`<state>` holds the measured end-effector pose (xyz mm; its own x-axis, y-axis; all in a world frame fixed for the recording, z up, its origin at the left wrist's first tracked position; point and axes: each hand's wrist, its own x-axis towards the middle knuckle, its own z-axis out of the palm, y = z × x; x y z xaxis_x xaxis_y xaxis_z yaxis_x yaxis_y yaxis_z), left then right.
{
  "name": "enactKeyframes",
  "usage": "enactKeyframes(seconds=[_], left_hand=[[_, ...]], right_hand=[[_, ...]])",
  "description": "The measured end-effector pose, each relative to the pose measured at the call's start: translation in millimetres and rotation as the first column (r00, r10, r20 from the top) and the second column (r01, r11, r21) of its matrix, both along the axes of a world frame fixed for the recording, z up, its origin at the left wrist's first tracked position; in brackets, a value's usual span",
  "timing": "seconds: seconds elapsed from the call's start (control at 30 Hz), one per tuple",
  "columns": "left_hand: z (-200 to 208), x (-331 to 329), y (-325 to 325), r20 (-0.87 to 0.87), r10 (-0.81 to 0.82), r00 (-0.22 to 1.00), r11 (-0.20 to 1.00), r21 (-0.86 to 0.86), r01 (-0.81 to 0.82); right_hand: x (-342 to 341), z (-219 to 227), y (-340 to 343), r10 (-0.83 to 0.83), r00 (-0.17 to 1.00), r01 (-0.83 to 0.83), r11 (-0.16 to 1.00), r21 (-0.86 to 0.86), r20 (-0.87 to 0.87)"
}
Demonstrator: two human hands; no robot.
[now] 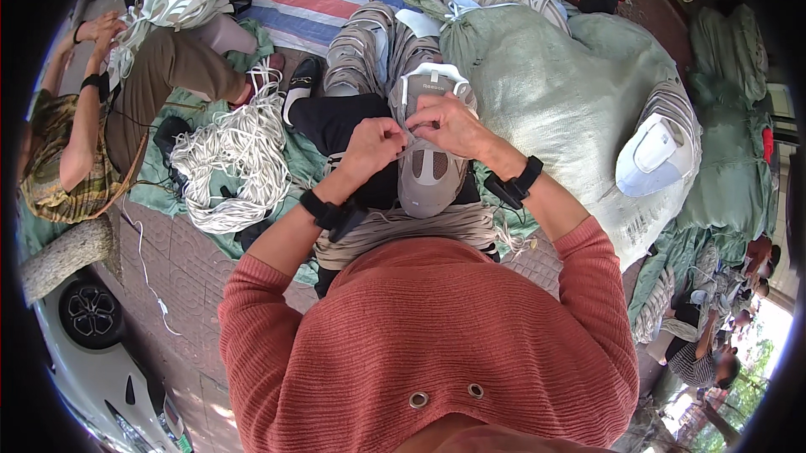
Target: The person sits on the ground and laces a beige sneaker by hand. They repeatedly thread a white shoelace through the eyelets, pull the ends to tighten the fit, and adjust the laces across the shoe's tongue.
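Observation:
A grey shoe upper (426, 184) with a white-edged collar and oval openings in its toe lies lengthwise over my lap. My left hand (374, 147) is closed in a pinch at its left edge; whatever the fingertips hold is too small to make out. Across the middle of the upper, my right hand (452, 127) grips it with bent fingers close to the left fingertips. A thick bundle of beige-grey laces (403, 230) stretches over my lap, just below the toe.
Stacked uppers (359, 50) stand beyond my knees. A large pale green sack (554, 117) on the right carries more uppers (659, 146). White laces (231, 163) are heaped at left, near a seated co-worker's leg (176, 67). A car (109, 369) is at lower left.

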<state>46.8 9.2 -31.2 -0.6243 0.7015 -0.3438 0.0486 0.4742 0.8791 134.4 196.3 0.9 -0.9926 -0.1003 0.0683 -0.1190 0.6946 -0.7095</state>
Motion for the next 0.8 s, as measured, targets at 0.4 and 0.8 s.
enactKeyframes(seconds=[0.4, 0.8], left_hand=[[48.8, 6.5, -10.0, -0.793, -0.229, 0.564, 0.920, 0.013, 0.392], [69.0, -29.6, 15.0, -0.389, -0.200, 0.899, 0.910, 0.266, 0.317]], right_hand=[[-11.6, 12.6, 31.9, 0.136, 0.953, 0.050, 0.810, -0.584, 0.270], [52.3, 112.2, 271.4, -0.424, 0.895, 0.070, -0.168, -0.983, 0.136]])
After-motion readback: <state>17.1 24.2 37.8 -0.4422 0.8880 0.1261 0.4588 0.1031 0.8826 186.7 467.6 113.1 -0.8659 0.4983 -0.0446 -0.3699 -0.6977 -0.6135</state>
